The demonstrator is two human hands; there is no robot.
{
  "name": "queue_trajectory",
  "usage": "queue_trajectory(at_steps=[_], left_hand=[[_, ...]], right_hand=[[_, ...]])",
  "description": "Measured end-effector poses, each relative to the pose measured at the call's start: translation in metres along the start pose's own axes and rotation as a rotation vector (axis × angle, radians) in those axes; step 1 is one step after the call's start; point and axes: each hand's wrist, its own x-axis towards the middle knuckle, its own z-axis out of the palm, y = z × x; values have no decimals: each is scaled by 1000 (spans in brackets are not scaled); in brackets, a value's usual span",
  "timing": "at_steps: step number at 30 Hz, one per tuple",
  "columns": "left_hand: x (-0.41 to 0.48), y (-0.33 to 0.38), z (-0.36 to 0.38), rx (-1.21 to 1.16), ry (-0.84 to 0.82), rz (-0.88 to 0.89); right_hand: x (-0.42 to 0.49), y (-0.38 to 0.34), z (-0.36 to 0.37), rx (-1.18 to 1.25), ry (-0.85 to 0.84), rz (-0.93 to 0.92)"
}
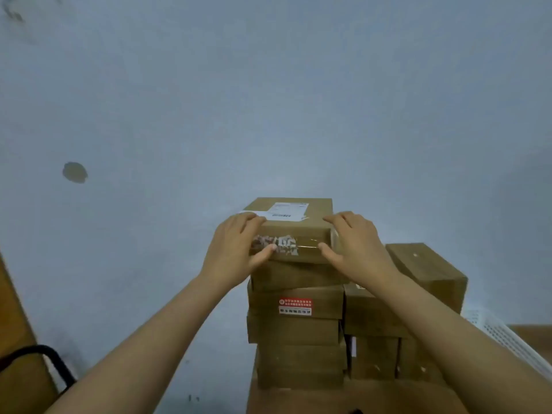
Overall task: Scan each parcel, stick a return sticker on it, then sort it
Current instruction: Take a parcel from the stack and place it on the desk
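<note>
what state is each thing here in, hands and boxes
top parcel: closed, taped, on top of the tall stack
shipping label: stuck on the top parcel's top face
left hand: grips the top parcel's left end
right hand: grips the top parcel's right end
red sticker: stuck on the front of a lower box
right box: closed, sits askew on the shorter stack
white basket: only partly in view, contents hidden

The scene is dimly and evenly lit, with a cool bluish cast. The near faces of the stacked boxes (298, 354) are left in soft shadow. Everything is slightly blurred, so the label (286, 211) on the top parcel (298, 231) cannot be read. Lines are bowed at the left and right edges.
</note>
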Motion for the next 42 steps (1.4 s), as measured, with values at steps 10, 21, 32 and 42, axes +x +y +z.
queue_trajectory(at_steps=[10,21,32,42], left_hand=[[26,-79,49,-351,-209,-467],[14,-63,64,-614,-120,-522],[-10,37,26,-710,144,-476],[-87,225,13,-766,177,-514]], right_hand=[[37,4,46,208,-182,379],[27,1,66,330,-76,439],[-29,17,-2,478,212,359],[-183,104,-91,470,178,359]])
